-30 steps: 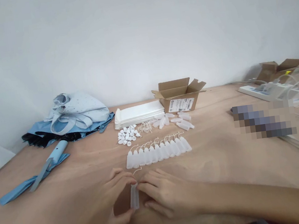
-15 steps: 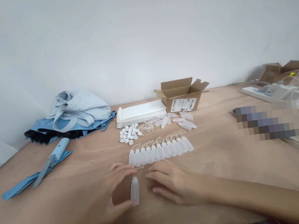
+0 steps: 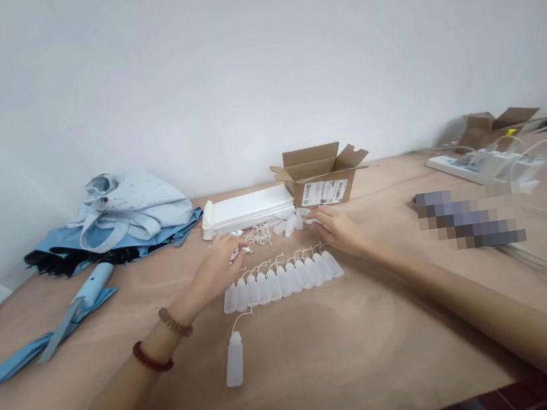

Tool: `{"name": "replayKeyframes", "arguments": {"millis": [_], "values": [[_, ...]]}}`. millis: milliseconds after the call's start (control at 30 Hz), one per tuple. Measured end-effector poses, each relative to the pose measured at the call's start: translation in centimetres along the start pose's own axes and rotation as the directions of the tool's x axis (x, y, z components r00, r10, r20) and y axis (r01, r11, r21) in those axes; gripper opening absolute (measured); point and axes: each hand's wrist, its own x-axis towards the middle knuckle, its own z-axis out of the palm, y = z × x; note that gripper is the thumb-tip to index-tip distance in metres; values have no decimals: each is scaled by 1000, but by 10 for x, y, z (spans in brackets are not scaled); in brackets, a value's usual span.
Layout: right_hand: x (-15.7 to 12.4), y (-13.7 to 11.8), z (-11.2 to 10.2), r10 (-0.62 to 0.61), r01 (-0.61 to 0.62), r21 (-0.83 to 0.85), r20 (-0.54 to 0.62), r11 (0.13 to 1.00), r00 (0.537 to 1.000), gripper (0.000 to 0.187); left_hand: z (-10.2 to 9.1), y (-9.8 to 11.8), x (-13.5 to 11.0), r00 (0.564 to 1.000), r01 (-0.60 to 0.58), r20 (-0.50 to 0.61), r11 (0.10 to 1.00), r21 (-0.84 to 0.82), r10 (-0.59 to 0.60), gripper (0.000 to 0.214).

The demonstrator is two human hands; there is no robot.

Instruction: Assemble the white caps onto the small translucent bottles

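Note:
My left hand (image 3: 221, 265) reaches over the pile of small white caps (image 3: 240, 252), its fingers apart and hiding most of them. My right hand (image 3: 338, 229) is at the loose translucent plastic bottles (image 3: 292, 223); its fingers are spread around one bottle lying on its side, and I cannot see a firm grip. Nearer to me, a single bottle (image 3: 234, 361) lies by itself with a thin white cord (image 3: 240, 317) coming from its neck. Beyond it a row of similar bottles (image 3: 274, 285) lies side by side, each neck trailing a cord.
Loose white cords (image 3: 258, 234) lie between the caps and the loose bottles. Behind them are a stack of white packets (image 3: 248, 205) and an open cardboard box (image 3: 324, 188). A blue umbrella (image 3: 95, 282) and pale bag (image 3: 137, 206) lie left; a power strip (image 3: 450, 167) sits right.
My left hand has let go of the single bottle and moved forward to the caps. My right hand has moved forward and right to the loose bottles. The view has shifted slightly.

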Motion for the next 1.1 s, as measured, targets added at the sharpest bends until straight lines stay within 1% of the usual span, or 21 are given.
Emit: {"name": "replayKeyframes", "arguments": {"millis": [33, 100, 167, 233, 367, 467, 600, 700, 800, 967, 1100], "values": [[6, 2, 2, -12, 13, -44, 27, 999, 1000, 29, 4, -4, 10, 1000, -15, -9, 999, 32, 15, 24], [19, 2, 7, -38, 51, -147, 90, 988, 995, 31, 12, -11, 28, 999, -33, 25, 995, 94, 31, 24], [32, -2, 14, -55, 79, -193, 127, 978, 990, 31, 19, -17, 42, 998, -38, 44, 993, 115, 33, 22], [41, -6, 21, -76, 108, -215, 155, 971, 985, 29, 24, -20, 50, 998, -40, 52, 991, 128, 34, 21], [45, -14, 27, -105, 161, -283, 202, 946, 974, 24, 31, -23, 52, 998, -44, 55, 989, 142, 37, 19], [42, -17, 26, -126, 211, -361, 246, 908, 961, 18, 34, -24, 50, 999, -23, 34, 989, 147, 19, 20], [42, -20, 24, -143, 269, -449, 296, 852, 944, 17, 36, -21, 51, 1000, 9, 5, 990, 143, -10, 21], [42, -18, 25, -159, 284, -464, 290, 839, 944, 17, 36, -19, 52, 1000, 10, -8, 991, 133, -9, 20], [44, -13, 27, -199, 301, -475, 254, 827, 947, 18, 38, -19, 51, 1000, 5, -15, 992, 129, -3, 20], [44, -12, 22, -274, 313, -487, 151, 816, 950, 18, 44, -21, 49, 1000, -1, -12, 994, 114, 2, 18], [33, -18, 16, -288, 283, -463, 63, 840, 956, 17, 43, -22, 49, 998, 31, -54, 997, 73, -27, 18]]}}
